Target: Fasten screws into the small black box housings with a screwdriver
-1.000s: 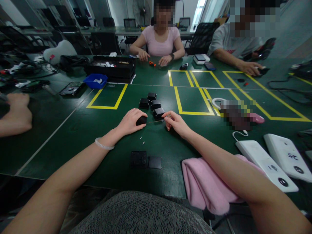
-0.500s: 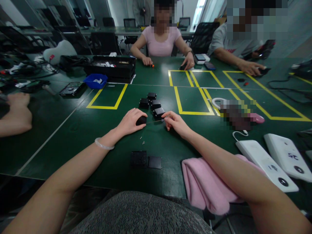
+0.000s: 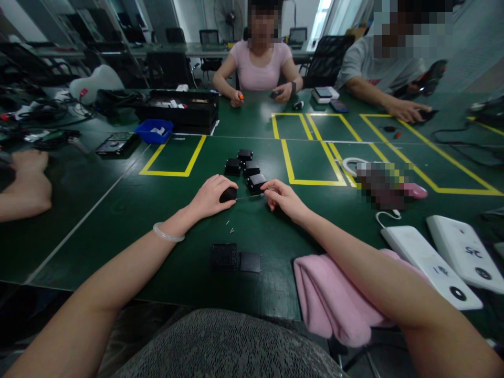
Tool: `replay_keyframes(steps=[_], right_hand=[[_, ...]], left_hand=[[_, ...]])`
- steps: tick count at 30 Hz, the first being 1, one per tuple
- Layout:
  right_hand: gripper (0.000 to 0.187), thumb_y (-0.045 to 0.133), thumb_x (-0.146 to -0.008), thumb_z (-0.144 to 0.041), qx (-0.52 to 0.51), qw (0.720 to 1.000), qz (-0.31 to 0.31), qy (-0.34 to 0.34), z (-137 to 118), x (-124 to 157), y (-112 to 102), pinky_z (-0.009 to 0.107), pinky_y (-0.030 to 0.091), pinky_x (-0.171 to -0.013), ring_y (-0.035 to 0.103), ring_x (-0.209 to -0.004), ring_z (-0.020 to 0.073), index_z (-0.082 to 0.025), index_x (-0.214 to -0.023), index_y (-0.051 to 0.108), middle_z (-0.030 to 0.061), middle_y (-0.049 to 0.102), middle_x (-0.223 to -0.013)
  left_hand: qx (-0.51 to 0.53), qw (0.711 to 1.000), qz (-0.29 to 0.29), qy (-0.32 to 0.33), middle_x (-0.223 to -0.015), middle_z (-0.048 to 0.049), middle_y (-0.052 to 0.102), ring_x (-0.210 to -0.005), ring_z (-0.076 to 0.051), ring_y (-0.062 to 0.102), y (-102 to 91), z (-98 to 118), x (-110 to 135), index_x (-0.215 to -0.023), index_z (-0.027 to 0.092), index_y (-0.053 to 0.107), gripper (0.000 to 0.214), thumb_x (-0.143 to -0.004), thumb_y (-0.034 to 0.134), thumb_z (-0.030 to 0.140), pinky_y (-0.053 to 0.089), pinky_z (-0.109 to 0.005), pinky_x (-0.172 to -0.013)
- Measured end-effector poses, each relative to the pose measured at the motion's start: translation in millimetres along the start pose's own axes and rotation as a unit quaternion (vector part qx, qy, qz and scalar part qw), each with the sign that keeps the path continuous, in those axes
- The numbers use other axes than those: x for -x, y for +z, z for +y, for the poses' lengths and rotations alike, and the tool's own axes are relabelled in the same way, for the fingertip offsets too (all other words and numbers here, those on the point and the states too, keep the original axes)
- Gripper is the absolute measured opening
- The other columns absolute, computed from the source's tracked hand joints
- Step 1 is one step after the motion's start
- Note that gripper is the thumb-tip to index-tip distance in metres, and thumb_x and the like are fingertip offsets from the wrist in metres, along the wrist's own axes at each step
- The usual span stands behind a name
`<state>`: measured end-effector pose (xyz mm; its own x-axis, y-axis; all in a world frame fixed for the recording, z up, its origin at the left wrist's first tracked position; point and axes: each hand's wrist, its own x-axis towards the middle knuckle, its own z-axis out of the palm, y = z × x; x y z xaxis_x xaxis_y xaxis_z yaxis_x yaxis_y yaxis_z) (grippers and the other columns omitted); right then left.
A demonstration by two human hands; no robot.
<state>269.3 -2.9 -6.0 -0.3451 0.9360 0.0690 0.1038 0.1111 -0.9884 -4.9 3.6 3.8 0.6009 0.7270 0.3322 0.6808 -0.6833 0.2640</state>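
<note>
My left hand is closed around a small black box, steadying it on the green table. The thin shaft of a screwdriver reaches from my right hand to the side of that box. My right fingers pinch its handle, which they mostly hide. Just beyond my hands sit several similar black boxes. Loose small screws lie on the table nearer to me. Closer still, an open black case half rests beside a flat black cover.
A pink cloth lies under my right forearm, with white power banks to its right. Yellow tape marks areas on the table. A blue bin and a black crate stand at the back left. Co-workers sit around the table.
My hands, the box and the screwdriver stay almost in place. Across the table, the co-worker in pink has drawn both hands back and lifted a dark object off the table.
</note>
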Motion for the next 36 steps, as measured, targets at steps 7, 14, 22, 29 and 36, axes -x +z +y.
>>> replay_keyframes(steps=[7, 14, 22, 29, 36], right_hand=[[0.025, 0.066, -0.093, -0.044, -0.048, 0.999, -0.011, 0.005, 1.3, -0.6, 2.5, 0.024, 0.042, -0.051, 0.042, -0.042, 0.0092, -0.019, -0.096, 0.059, -0.0139, 0.036, -0.047], [0.018, 0.065, -0.092, -0.033, -0.026, 1.000, 0.000, 0.003, 0.3, -0.1, 1.6, 0.023, 0.039, -0.051, 0.048, -0.045, 0.0097, -0.019, -0.099, 0.059, -0.0107, 0.049, -0.051], [0.021, 0.066, -0.092, -0.039, -0.028, 1.000, -0.013, 0.001, 2.2, -1.2, 1.2, 0.023, 0.039, -0.051, 0.045, -0.043, 0.0094, -0.019, -0.096, 0.059, -0.0121, 0.043, -0.048], [0.018, 0.063, -0.094, -0.036, -0.028, 1.000, -0.004, 0.004, -0.5, 0.1, 2.2, 0.023, 0.038, -0.051, 0.048, -0.045, 0.0096, -0.019, -0.098, 0.059, -0.0099, 0.050, -0.052], [0.022, 0.066, -0.093, -0.039, -0.026, 1.000, -0.016, 0.004, 1.4, -1.1, 0.9, 0.023, 0.038, -0.050, 0.046, -0.043, 0.0094, -0.019, -0.095, 0.059, -0.0116, 0.044, -0.047]], left_hand=[[0.002, 1.000, -0.001, 0.000, -0.119, -0.0096, 0.069, -0.113, -0.030, 0.062, 0.3, -0.4, 0.0, -0.119, 0.020, 0.063, 0.030, -0.091, 0.068, 0.030, 0.048, -0.052, -0.106], [0.004, 1.000, 0.001, 0.001, -0.119, -0.0097, 0.069, -0.112, -0.030, 0.062, 1.0, -1.0, 0.0, -0.119, 0.019, 0.063, 0.030, -0.090, 0.068, 0.030, 0.048, -0.052, -0.105], [-0.003, 1.000, 0.012, 0.009, -0.117, -0.0099, 0.070, -0.112, -0.030, 0.063, 2.9, -2.1, 0.2, -0.117, 0.019, 0.063, 0.029, -0.091, 0.068, 0.030, 0.048, -0.051, -0.106], [-0.002, 1.000, 0.006, 0.004, -0.118, -0.0100, 0.070, -0.112, -0.030, 0.062, 1.4, -1.0, 0.4, -0.118, 0.019, 0.063, 0.030, -0.091, 0.068, 0.030, 0.048, -0.052, -0.106], [0.007, 1.000, -0.003, -0.005, -0.119, -0.0104, 0.069, -0.114, -0.032, 0.061, -0.1, 0.3, 0.0, -0.119, 0.020, 0.063, 0.030, -0.091, 0.066, 0.031, 0.048, -0.056, -0.106]])
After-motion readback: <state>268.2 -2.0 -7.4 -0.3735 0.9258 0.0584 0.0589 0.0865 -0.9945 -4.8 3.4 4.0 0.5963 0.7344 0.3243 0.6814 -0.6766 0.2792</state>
